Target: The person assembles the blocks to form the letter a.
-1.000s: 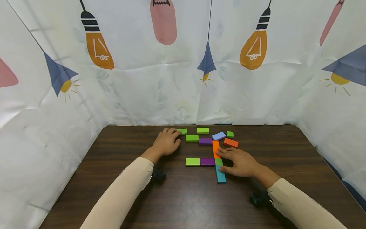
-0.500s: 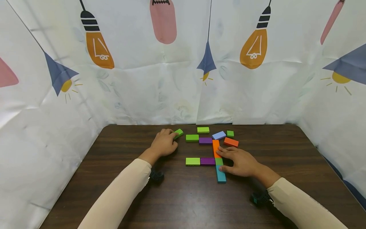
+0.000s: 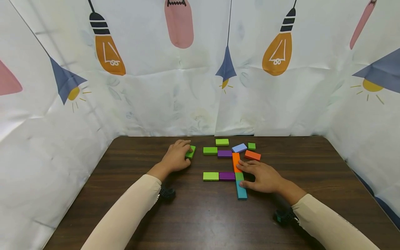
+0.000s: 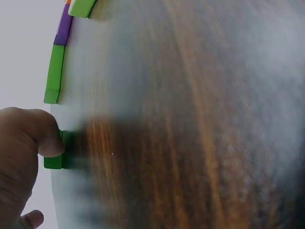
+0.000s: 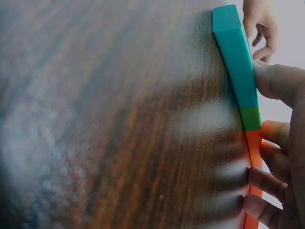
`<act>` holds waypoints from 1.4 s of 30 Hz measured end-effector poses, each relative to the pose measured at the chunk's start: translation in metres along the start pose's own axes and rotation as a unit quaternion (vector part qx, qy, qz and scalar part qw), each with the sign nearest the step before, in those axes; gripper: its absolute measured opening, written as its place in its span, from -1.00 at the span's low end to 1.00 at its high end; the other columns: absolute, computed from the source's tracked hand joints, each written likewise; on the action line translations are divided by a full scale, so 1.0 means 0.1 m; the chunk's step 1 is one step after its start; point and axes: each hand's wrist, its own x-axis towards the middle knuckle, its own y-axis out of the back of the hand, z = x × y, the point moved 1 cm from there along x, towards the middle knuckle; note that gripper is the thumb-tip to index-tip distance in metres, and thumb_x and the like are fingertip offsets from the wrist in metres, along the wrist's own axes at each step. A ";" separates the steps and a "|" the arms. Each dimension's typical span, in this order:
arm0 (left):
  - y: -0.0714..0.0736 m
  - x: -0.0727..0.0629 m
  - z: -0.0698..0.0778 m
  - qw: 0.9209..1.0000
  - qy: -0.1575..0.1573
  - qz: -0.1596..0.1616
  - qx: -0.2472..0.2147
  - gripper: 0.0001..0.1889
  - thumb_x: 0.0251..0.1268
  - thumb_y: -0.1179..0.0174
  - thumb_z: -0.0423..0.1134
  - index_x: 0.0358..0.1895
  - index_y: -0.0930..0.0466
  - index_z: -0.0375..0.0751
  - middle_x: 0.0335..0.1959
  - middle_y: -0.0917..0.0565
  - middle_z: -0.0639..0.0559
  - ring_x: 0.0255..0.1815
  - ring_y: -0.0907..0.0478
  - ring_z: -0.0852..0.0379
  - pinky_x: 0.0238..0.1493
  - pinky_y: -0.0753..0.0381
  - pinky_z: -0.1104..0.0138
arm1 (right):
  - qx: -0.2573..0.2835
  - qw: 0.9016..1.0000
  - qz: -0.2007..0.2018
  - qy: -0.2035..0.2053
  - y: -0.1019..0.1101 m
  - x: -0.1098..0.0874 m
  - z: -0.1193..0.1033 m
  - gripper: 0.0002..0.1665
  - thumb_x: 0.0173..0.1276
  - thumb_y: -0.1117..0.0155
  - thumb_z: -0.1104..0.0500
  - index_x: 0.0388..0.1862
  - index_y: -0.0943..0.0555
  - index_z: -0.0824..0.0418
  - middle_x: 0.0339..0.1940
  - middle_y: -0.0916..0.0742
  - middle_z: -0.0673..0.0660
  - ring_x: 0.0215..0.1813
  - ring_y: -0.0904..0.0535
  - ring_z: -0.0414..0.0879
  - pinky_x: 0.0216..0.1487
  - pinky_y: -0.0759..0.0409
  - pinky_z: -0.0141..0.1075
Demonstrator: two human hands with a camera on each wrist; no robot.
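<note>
Head view: curled fingers of the left hand (image 3: 175,156) apparently pinch the half-hidden green block (image 3: 192,152), left of the desk's (image 3: 200,222) centre; likely light, rigid, best held by its edges. The right hand (image 3: 264,177), fingers spread, touches the teal block (image 3: 242,193).

Green block (image 3: 191,154): partly covered, slanted, well left of the column.
Orange block (image 3: 235,159): oblong, flat, the column's far end.
Green square block (image 3: 239,176): between orange and teal, touching both.
Teal block (image 3: 241,192): oblong, flat, near end.
</note>
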 end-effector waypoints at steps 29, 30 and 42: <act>-0.03 -0.54 0.13 0.990 -0.129 0.024 -0.052 -0.63 0.18 -0.42 -0.01 0.02 -0.62 0.03 0.14 -0.57 0.06 0.07 -0.51 0.04 0.00 -0.56 0.05 | 0.002 1.000 0.008 0.001 -0.02 -0.01 0.01 -0.06 0.41 -0.12 -0.46 0.55 -0.41 0.08 0.53 -0.45 0.01 0.47 -0.38 0.11 0.33 -0.41 0.23; -0.03 -0.56 0.14 0.989 -0.133 0.024 -0.053 -0.63 0.17 -0.43 -0.02 0.02 -0.62 0.03 0.14 -0.57 0.07 0.06 -0.51 0.06 -0.02 -0.56 0.07 | 0.002 1.000 0.007 0.000 -0.02 -0.01 0.01 -0.07 0.41 -0.12 -0.46 0.55 -0.41 0.07 0.54 -0.45 0.01 0.48 -0.38 0.11 0.33 -0.41 0.23; -0.02 -0.67 0.31 0.986 -0.158 0.006 -0.048 -0.60 0.17 -0.43 0.05 0.03 -0.62 0.05 0.10 -0.58 0.16 0.08 -0.50 0.11 0.06 -0.57 0.12 | -0.003 1.000 0.011 0.002 -0.02 -0.01 0.02 -0.07 0.41 -0.12 -0.47 0.55 -0.42 0.06 0.53 -0.46 0.02 0.46 -0.40 0.12 0.30 -0.44 0.23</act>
